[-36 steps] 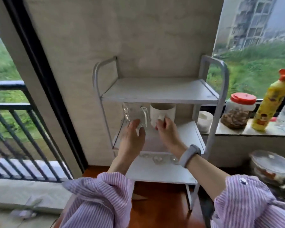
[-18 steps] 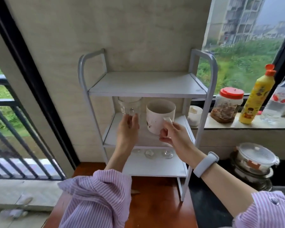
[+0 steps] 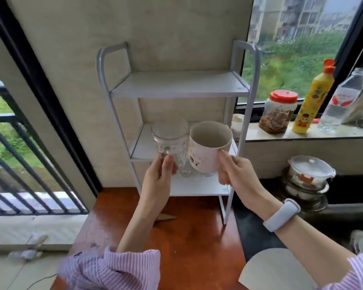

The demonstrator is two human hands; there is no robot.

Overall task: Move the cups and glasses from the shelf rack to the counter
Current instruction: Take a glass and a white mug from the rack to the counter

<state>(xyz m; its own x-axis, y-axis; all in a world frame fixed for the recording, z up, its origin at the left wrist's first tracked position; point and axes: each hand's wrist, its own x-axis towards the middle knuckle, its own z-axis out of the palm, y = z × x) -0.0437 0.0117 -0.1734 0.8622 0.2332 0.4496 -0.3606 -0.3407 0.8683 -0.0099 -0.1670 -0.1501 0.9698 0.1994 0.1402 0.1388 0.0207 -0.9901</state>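
Left hand (image 3: 158, 181): fingers curled round the handle of the glass (image 3: 170, 141), holding it upright in the air in front of the rack's middle shelf; the handle grip likely keeps the clear wall free of smears and the rim level
Glass: off the shelf, just beside the cup, not resting on anything
Rack (image 3: 176, 93): top shelf bare; small clear glasses (image 3: 186, 173) on the bottom shelf, partly hidden behind the held pair, so more seems left to move
Cup (image 3: 208, 147): white, upright, mouth facing the camera, lifted clear of the middle shelf
Right hand (image 3: 237, 174): fingers clamped on the cup's right side; the handle is hidden by the hand, so I cannot tell whether it is hooked
Why both at once: one in each hand probably saves a trip
Surface (image 3: 187, 237): red-brown top below the hands, open room for setting both down
Sill (image 3: 312, 132): jar, yellow bottle, water bottle, well apart from the work
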